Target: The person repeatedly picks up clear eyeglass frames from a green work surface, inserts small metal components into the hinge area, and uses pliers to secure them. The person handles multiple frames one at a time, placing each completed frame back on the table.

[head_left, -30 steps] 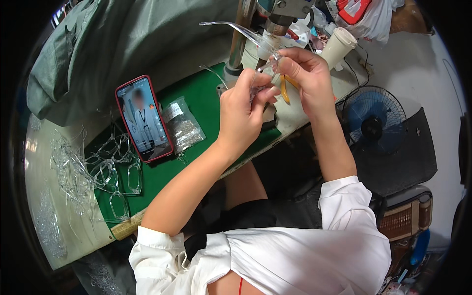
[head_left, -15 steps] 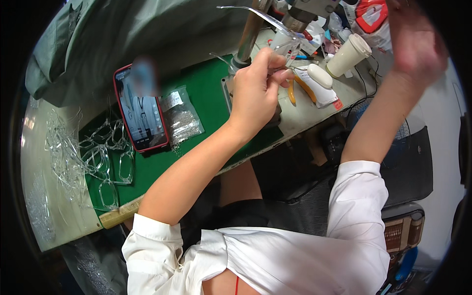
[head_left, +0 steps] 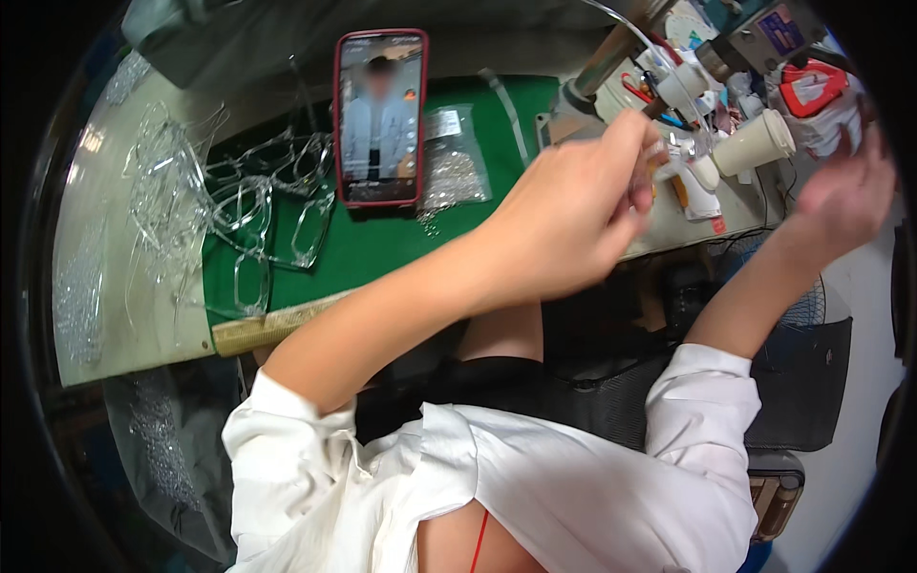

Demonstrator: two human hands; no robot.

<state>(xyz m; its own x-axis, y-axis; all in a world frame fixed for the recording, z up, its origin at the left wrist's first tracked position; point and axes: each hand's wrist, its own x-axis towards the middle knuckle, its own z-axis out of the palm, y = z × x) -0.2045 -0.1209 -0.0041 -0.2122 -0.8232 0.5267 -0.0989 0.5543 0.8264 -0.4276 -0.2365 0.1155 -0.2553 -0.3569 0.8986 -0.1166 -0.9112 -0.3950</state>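
Observation:
My left hand (head_left: pixel 590 205) is closed, its fingers curled round a clear plastic eyeglass frame (head_left: pixel 686 145). Part of that frame hides behind the hand and is blurred. One clear temple (head_left: pixel 509 107) sticks out to the left over the green mat. Above the hand stands a bench machine with a metal column (head_left: pixel 611 57) and a grey head (head_left: pixel 764 43). At the far right, my right hand (head_left: pixel 848 191) is raised beside the machine. It is smeared by motion, but its fingers look stretched out and nothing shows in it.
A red-cased phone (head_left: pixel 380 119) stands on the green mat (head_left: pixel 363 248). A bag of small metal parts (head_left: pixel 454 158) lies right of it. Clear eyeglass frames (head_left: pixel 253 215) are heaped to the left. A lidded cup (head_left: pixel 755 143) and orange-handled pliers (head_left: pixel 680 189) are on the right.
The whole view has shifted, with the table things now further right and higher. My left hand has moved right and down with the eyeglass frame. My right hand has come lower, fingers extended.

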